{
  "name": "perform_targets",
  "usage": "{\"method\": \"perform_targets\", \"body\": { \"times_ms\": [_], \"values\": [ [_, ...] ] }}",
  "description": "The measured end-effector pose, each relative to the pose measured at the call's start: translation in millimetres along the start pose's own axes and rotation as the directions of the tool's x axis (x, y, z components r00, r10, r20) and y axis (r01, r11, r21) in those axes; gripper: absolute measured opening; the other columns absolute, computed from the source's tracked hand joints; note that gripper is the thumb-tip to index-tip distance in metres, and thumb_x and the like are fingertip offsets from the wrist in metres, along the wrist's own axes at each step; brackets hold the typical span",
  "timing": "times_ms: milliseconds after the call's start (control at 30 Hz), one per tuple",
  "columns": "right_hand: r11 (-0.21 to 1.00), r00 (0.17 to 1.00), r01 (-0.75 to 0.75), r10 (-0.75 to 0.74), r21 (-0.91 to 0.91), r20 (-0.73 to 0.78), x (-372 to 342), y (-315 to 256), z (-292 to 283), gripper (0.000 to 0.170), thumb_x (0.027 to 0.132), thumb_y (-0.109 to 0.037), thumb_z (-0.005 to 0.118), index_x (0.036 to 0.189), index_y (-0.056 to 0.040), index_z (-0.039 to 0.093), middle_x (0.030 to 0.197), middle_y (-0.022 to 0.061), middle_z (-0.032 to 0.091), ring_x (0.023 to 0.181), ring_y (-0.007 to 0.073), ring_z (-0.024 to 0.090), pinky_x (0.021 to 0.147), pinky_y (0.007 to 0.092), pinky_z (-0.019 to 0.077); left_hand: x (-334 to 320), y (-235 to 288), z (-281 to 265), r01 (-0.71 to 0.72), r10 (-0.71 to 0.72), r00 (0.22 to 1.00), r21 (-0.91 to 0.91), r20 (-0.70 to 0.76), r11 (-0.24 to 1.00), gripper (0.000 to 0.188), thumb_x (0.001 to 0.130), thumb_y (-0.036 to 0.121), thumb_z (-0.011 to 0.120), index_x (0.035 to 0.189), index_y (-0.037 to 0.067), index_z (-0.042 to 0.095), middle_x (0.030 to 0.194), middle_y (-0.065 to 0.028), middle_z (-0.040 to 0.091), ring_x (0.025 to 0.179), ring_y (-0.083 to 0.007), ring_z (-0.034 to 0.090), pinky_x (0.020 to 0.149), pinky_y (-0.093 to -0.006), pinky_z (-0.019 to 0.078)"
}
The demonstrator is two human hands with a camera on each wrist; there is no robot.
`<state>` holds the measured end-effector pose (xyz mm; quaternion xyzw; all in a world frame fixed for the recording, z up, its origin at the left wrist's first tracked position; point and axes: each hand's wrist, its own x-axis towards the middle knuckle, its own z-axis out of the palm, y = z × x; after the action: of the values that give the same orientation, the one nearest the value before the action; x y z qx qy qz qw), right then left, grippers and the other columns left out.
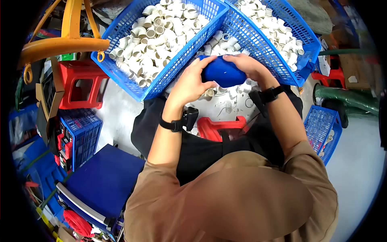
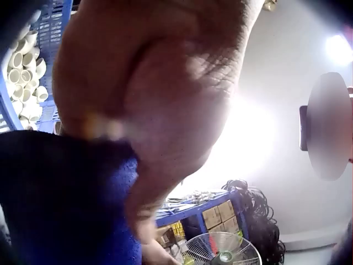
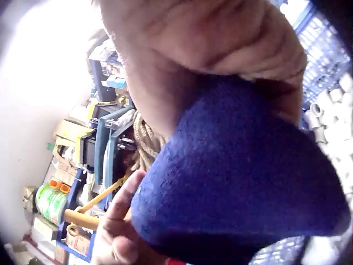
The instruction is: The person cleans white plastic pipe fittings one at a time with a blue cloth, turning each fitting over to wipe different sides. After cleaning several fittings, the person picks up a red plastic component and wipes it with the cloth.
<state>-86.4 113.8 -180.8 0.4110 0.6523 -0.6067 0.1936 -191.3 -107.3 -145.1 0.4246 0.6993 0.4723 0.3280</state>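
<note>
A rounded blue object (image 1: 224,72) is held between both hands above a pile of white pipe fittings. The left hand (image 1: 190,82) grips its left side, thumb below and fingers over the top; the left wrist view shows this hand (image 2: 160,94) against the blue surface (image 2: 66,204). On the upper right side, the right hand (image 1: 250,67) holds the object, its far fingers hidden. In the right wrist view the right hand (image 3: 209,49) curls over the textured blue object (image 3: 237,160), with left-hand fingers (image 3: 118,221) at its other side.
Blue baskets (image 1: 161,78) full of white fittings stand left and right beyond the hands. A red stool (image 1: 221,126) is between the legs, another red stool (image 1: 82,82) at the left. An orange metal frame (image 1: 64,46) is upper left, a blue crate (image 1: 322,127) right.
</note>
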Motion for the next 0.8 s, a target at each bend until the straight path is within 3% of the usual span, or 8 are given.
{"method": "perform_targets", "body": {
  "times_ms": [100, 167, 267, 400, 500, 633, 700, 800],
  "values": [
    [0.984, 0.996, -0.085, 0.087, -0.158, 0.003, 50.9, 16.1, 9.6, 0.053, 0.095, -0.044, 0.06, 0.117, 0.0044, 0.062, 0.097, 0.0132, 0.072, 0.075, 0.0201, 0.071, 0.058, 0.0325, 0.0561, -9.9, -16.3, -4.1, 0.16, -0.138, 0.987, 0.34, -0.088, 0.927, 0.072, 0.075, -0.002, 0.071, 0.143, 0.009, 0.049, 0.132, -0.0278, 0.057, 0.126, -0.0408, 0.052, 0.109, -0.0434, 0.041],
    [0.927, 0.999, 0.039, -0.039, -0.372, 0.009, 104.7, 52.2, 25.7, 0.047, 0.091, -0.045, 0.063, 0.108, -0.0007, 0.067, 0.091, 0.0114, 0.072, 0.073, 0.0178, 0.071, 0.056, 0.0319, 0.055, -13.8, -15.7, -18.5, 0.275, -0.262, 0.961, 0.463, -0.095, 0.843, 0.057, 0.076, 0.002, 0.066, 0.132, 0.007, 0.059, 0.124, -0.0271, 0.059, 0.121, -0.0427, 0.054, 0.105, -0.0445, 0.0428],
    [0.642, 0.963, 0.246, -0.25, -0.726, 0.105, 179.0, 113.9, 61.5, 0.041, 0.082, -0.038, 0.066, 0.097, -0.0004, 0.07, 0.095, 0.0213, 0.072, 0.088, 0.0356, 0.07, 0.084, 0.0436, 0.0543, -12.7, -28.1, -30.4, 0.335, -0.275, 0.942, 0.5, -0.192, 0.799, 0.03, 0.075, 0.006, 0.066, 0.105, 0.006, 0.073, 0.09, -0.0181, 0.056, 0.095, -0.0399, 0.058, 0.087, -0.0429, 0.0475],
    [0.527, 0.982, 0.185, -0.127, -0.83, 0.139, 195.7, 125.2, 105.7, 0.041, 0.082, -0.022, 0.065, 0.117, -0.002, 0.06, 0.111, 0.0222, 0.066, 0.106, 0.0395, 0.065, 0.087, 0.0474, 0.0535, -0.2, -24.5, -37.1, 0.445, -0.289, 0.895, 0.624, -0.341, 0.642, 0.023, 0.07, 0.011, 0.075, 0.093, 0.013, 0.079, 0.148, -0.0132, 0.044, 0.136, -0.0381, 0.037, 0.11, -0.0512, 0.0329],
    [0.513, 0.987, 0.157, -0.103, -0.844, 0.122, 220.4, 129.7, 137.6, 0.036, 0.09, -0.01, 0.055, 0.125, -0.0043, 0.055, 0.136, 0.0189, 0.051, 0.109, 0.0376, 0.065, 0.089, 0.0454, 0.0548, 9.0, -24.7, -43.9, 0.374, -0.234, 0.927, 0.671, -0.293, 0.64, 0.016, 0.068, 0.012, 0.075, 0.084, 0.012, 0.076, 0.144, -0.01, 0.049, 0.142, -0.037, 0.032, 0.116, -0.0573, 0.0223],
    [0.382, 0.959, 0.284, -0.138, -0.88, 0.249, 272.2, 142.2, 159.0, 0.036, 0.094, -0.01, 0.049, 0.129, -0.005, 0.05, 0.144, 0.0141, 0.047, 0.109, 0.0341, 0.066, 0.086, 0.0439, 0.0565, 20.0, -34.9, -46.7, 0.315, -0.33, 0.941, 0.56, -0.077, 0.766, 0.02, 0.07, 0.011, 0.073, 0.088, 0.006, 0.067, 0.109, -0.0049, 0.067, 0.121, -0.0239, 0.058, 0.116, -0.0571, 0.0233],
    [0.343, 0.94, 0.322, -0.228, -0.883, 0.254, 297.1, 156.3, 165.2, 0.041, 0.094, -0.011, 0.049, 0.135, -0.0055, 0.048, 0.146, 0.0127, 0.046, 0.109, 0.0328, 0.066, 0.082, 0.0442, 0.0577, 25.0, -46.9, -41.8, 0.384, -0.376, 0.92, 0.467, -0.114, 0.797, 0.018, 0.072, 0.012, 0.071, 0.088, 0.004, 0.066, 0.099, -0.0076, 0.068, 0.107, -0.026, 0.063, 0.112, -0.0531, 0.0314],
    [0.227, 0.944, 0.33, -0.069, -0.916, 0.323, 317.2, 146.4, 170.6, 0.044, 0.095, -0.013, 0.049, 0.138, -0.0087, 0.049, 0.147, 0.0101, 0.045, 0.107, 0.0317, 0.066, 0.081, 0.0433, 0.0582, 37.2, -51.0, -44.6, 0.431, -0.425, 0.897, 0.453, -0.12, 0.78, 0.017, 0.079, 0.013, 0.067, 0.093, 0.003, 0.065, 0.091, -0.0117, 0.067, 0.093, -0.0317, 0.064, 0.105, -0.0493, 0.0395]
  ]
}}
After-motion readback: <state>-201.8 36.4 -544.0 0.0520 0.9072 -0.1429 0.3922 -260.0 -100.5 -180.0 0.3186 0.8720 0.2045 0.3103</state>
